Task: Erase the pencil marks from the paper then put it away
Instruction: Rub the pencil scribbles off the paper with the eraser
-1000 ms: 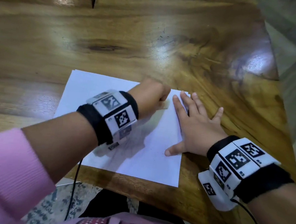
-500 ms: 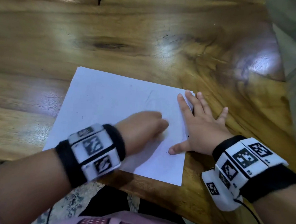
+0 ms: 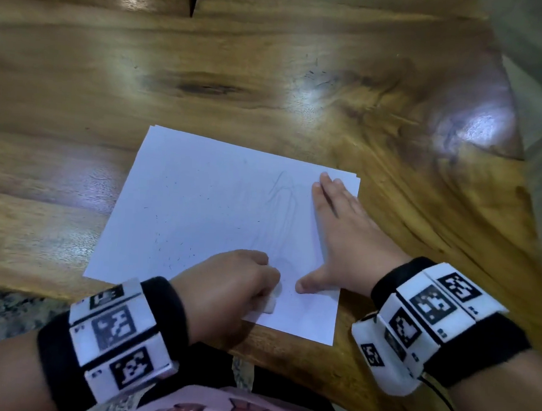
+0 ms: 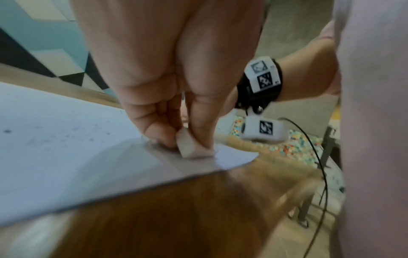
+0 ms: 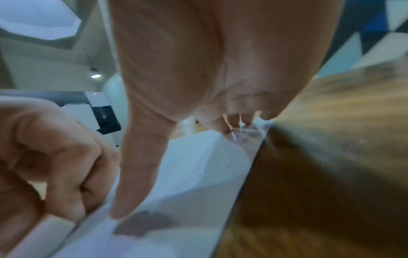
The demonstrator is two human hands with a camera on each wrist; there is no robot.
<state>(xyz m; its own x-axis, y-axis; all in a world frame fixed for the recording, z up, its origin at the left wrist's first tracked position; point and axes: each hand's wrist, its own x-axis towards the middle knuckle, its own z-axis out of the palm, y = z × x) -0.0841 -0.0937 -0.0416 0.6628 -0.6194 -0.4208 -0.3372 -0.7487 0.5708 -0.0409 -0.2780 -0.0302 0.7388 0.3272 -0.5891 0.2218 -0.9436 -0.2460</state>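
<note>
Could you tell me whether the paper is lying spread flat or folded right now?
Spread flat: the paper lies unfolded on the table, pressed by the right hand.

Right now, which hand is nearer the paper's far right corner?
Right. The right hand presses flat with fingertips at that corner of the paper; the left hand rubs the eraser near the front edge.

L hand (image 4: 176,73) up close, thumb & fingers pinching small white eraser (image 4: 194,148), pressed onto white paper (image 4: 66,157) near its edge w/ dark specks on sheet. Wooden table (image 4: 165,218) under paper. R wrist (image 4: 309,73) behind, black band w/ marker tags (image 4: 263,75), white camera block (image 4: 262,129), thin black cable (image 4: 318,157) trailing down. Blurry overall.
</note>
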